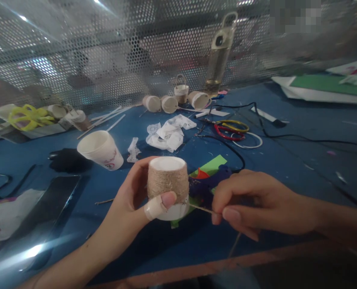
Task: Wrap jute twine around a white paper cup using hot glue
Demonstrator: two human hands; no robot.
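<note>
one white cup (175, 212), wound with twine (168, 182) over most of its side, is gripped by the left hand (132, 206) above the blue table (304, 164) — thumb across the front, fingers mostly hidden behind. the right hand (258, 200) pinches the loose strand (202, 208) between thumb and finger. just beyond lies a dark blue tool (207, 186), perhaps a glue gun, partly blocked by cup and hand, with a green strip (215, 163) next to it. crumpled white lace (170, 133) and stacked paper cups (104, 151) rest farther back; glare (33, 251) — bottom left — blurs a dark flat slab (64, 193).
</note>
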